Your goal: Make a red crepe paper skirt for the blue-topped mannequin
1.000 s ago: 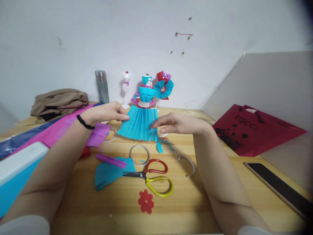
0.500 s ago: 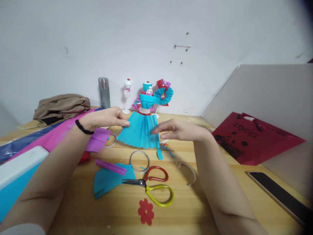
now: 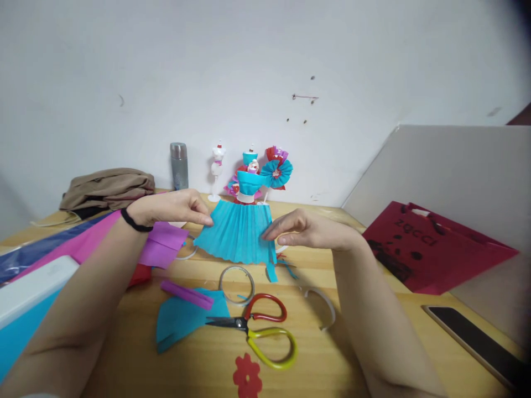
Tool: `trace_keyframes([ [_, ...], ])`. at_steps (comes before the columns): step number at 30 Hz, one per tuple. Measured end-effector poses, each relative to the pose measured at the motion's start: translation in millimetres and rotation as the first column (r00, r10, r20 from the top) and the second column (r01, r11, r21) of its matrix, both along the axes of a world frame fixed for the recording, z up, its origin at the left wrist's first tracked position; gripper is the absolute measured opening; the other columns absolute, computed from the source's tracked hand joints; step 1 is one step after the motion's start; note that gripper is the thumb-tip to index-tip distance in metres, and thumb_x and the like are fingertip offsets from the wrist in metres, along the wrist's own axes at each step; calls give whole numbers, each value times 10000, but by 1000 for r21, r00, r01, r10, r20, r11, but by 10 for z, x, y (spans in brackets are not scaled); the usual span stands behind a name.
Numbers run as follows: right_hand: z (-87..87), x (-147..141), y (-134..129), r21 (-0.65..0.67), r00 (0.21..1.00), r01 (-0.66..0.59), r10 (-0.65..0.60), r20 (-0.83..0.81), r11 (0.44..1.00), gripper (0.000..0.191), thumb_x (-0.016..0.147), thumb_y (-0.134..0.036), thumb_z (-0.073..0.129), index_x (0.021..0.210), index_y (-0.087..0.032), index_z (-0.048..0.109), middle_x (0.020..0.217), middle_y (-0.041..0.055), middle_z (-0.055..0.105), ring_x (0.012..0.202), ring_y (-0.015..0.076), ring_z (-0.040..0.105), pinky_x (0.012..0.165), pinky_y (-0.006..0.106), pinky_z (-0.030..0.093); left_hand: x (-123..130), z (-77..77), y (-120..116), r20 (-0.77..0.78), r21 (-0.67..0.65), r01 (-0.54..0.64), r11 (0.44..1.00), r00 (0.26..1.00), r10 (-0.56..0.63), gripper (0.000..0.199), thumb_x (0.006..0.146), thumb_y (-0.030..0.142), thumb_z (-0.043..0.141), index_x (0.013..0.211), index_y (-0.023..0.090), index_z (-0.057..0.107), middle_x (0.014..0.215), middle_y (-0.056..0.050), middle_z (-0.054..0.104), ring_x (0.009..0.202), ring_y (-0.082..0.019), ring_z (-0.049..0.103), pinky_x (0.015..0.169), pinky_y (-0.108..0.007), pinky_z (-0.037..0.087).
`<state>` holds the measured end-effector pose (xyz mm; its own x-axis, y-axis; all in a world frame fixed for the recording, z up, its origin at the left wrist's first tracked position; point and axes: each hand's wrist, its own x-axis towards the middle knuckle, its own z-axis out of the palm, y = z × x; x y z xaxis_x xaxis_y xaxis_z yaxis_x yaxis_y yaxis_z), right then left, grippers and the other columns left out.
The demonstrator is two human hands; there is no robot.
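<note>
A pleated turquoise paper skirt [image 3: 236,232] spreads below the turquoise bodice [image 3: 250,182] of a small dress form. My left hand [image 3: 178,209] pinches the skirt's left edge between thumb and fingertips. At the right edge, my right hand [image 3: 309,229] has its fingers on the paper and its thumb a little apart below them. Nearer to me lie scissors [image 3: 238,323] with one red and one yellow handle, a roll of tape [image 3: 237,284], a turquoise paper piece [image 3: 178,320], a purple strip [image 3: 187,294] and a red flower cutout [image 3: 248,376].
Behind stand a white mannequin [image 3: 217,166], a turquoise rosette [image 3: 276,173] and a grey bottle [image 3: 179,166]. Brown cloth [image 3: 108,188] and purple paper [image 3: 164,243] lie left. A red bag [image 3: 435,243] and a phone [image 3: 473,342] are on the right.
The view has tilted up slightly, so the table items sit lower. The skirt is spread wider at its top, and my hands remain at its two sides.
</note>
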<state>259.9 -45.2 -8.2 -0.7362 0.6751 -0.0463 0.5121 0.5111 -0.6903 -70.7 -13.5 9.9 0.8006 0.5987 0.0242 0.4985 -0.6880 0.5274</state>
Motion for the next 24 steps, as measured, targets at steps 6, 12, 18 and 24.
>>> trace_keyframes([
  [6,-72,-12,84,95,993,115,-118,22,989,464,874,-527,639,1110,-151,775,1190,106,755,1103,253,699,985,363,533,70,-77,100,8,-32,-61,998,998,61,485,870,424,561,543,202,279,580,33,220,547,-97,207,533,-295,195],
  [12,-135,-42,152,102,985,140,-149,88,985,468,875,-530,607,1111,-159,766,1152,95,762,1067,263,696,960,386,533,91,-205,223,3,77,-151,985,988,152,341,833,448,560,653,159,580,582,21,438,591,-118,396,567,-256,281],
  [18,-147,-70,155,123,976,177,-191,108,976,440,877,-483,599,1119,-149,752,1149,99,759,1063,259,691,944,373,535,95,-298,295,29,130,-174,976,985,172,357,819,453,583,839,126,723,708,-26,656,675,-158,548,626,-254,379],
  [24,-145,-86,142,154,973,177,-197,124,972,382,895,-420,585,1116,-149,739,1144,97,759,1044,255,697,925,372,542,153,-359,296,38,158,-197,968,980,193,333,846,410,578,942,135,739,853,-51,730,787,-179,616,714,-251,437],
])
